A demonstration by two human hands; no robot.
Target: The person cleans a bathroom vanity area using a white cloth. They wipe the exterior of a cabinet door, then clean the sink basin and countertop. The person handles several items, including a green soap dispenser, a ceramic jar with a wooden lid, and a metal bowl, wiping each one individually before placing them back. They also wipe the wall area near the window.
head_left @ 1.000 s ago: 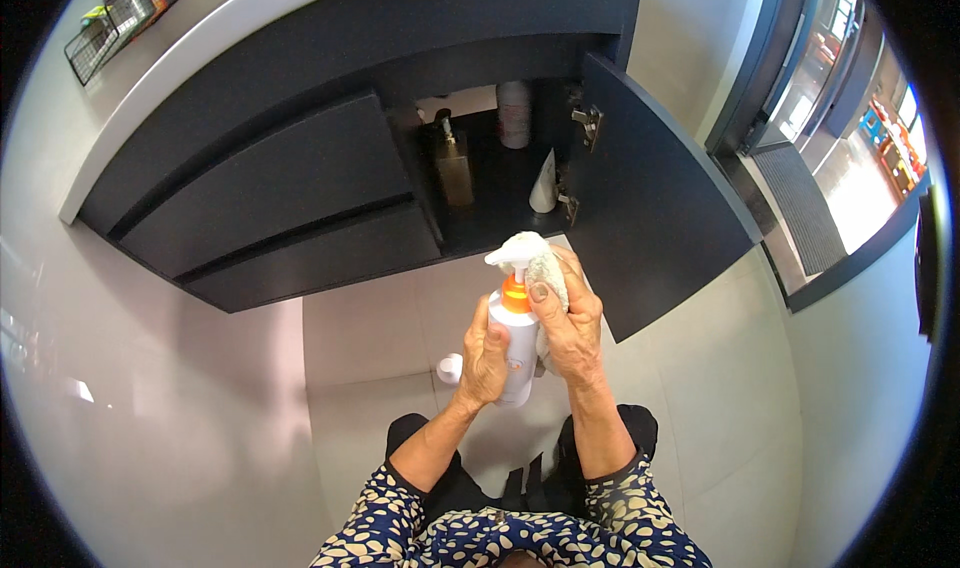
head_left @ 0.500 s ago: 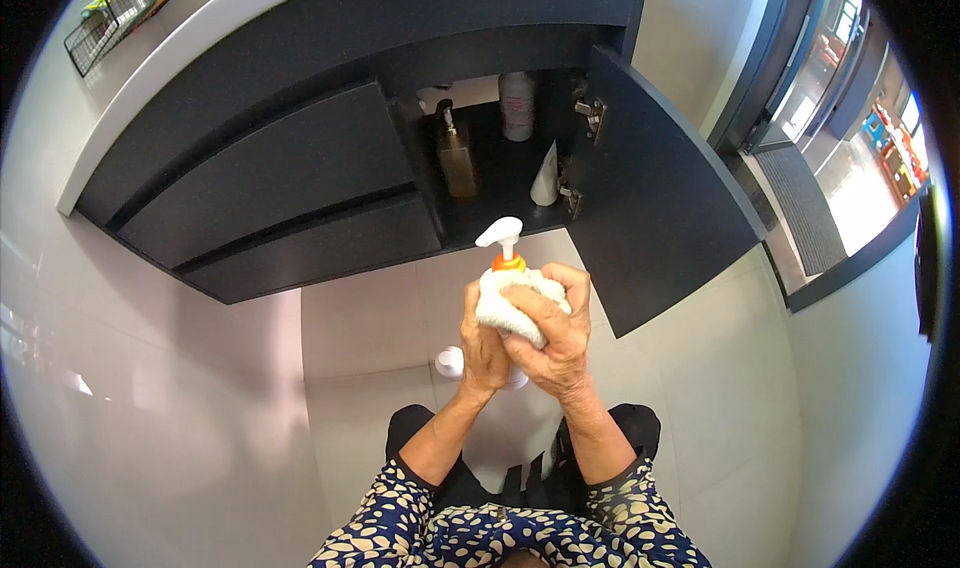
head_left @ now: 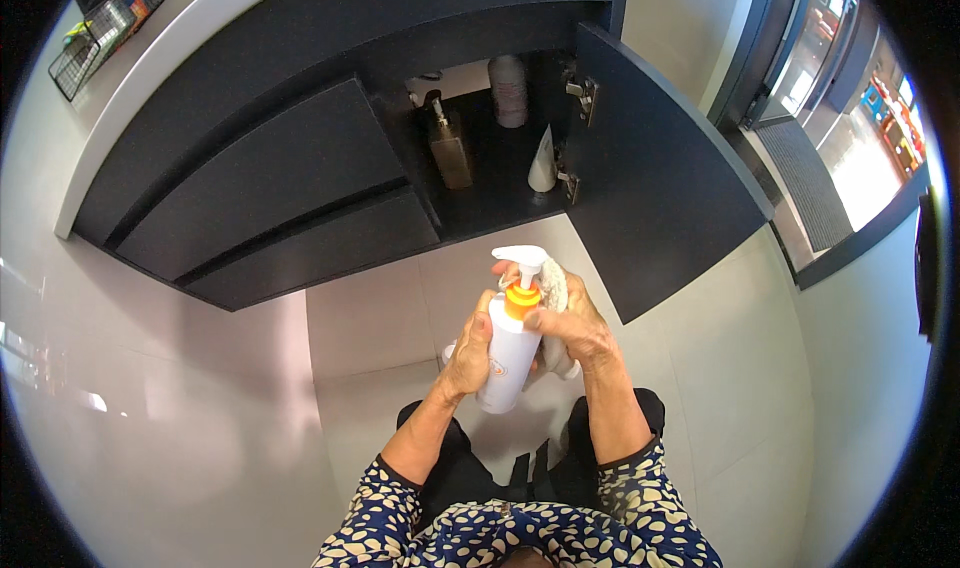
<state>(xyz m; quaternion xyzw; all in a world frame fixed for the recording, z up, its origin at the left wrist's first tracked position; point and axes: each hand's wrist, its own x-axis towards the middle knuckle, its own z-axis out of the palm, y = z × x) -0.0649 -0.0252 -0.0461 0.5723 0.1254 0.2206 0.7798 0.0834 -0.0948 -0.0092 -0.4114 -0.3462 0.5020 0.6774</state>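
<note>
Head view: pump bottle (head_left: 510, 360) within left grip (head_left: 468, 356), right grip (head_left: 580, 327) around cloth (head_left: 554, 284) alongside.

2 hands (head_left: 468, 356) (head_left: 582, 330), 2 pump btls (head_left: 509, 356) (head_left: 451, 160), 1 cloth (head_left: 554, 284)

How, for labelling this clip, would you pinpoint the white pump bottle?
Find the dark cabinet with its door open. Below the cabinet in view, the left grip holds the pump bottle, a pale cloth beside it. Unlike the brown pump bottle inside, it is white with an orange collar.
</note>
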